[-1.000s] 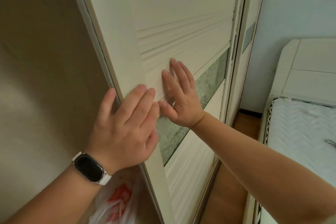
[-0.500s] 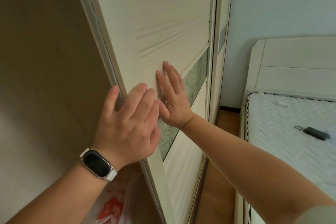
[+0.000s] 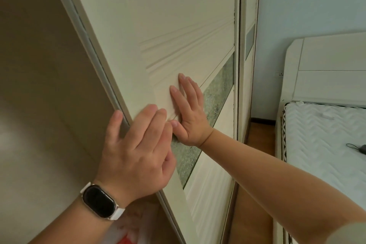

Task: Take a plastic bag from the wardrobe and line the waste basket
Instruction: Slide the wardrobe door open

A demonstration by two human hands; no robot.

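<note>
Plastic bag [image 3: 126, 233], white with red print, lies at the bottom of the open wardrobe [image 3: 39, 85], below and behind the left hand [image 3: 138, 150]; one bag shows, its long axis unclear since the wrist hides most of it. Left fingers are spread, thumb hooked round the sliding door [image 3: 168, 35] edge, gripping nothing else. Right hand [image 3: 188, 109] presses flat and open, farther away. The left looks nearer for reaching down

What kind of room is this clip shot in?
Most likely a bedroom. A bare mattress lies below a white headboard on the right, and both hands press flat on a sliding wardrobe door, whose open side shows a plastic bag inside.
</note>
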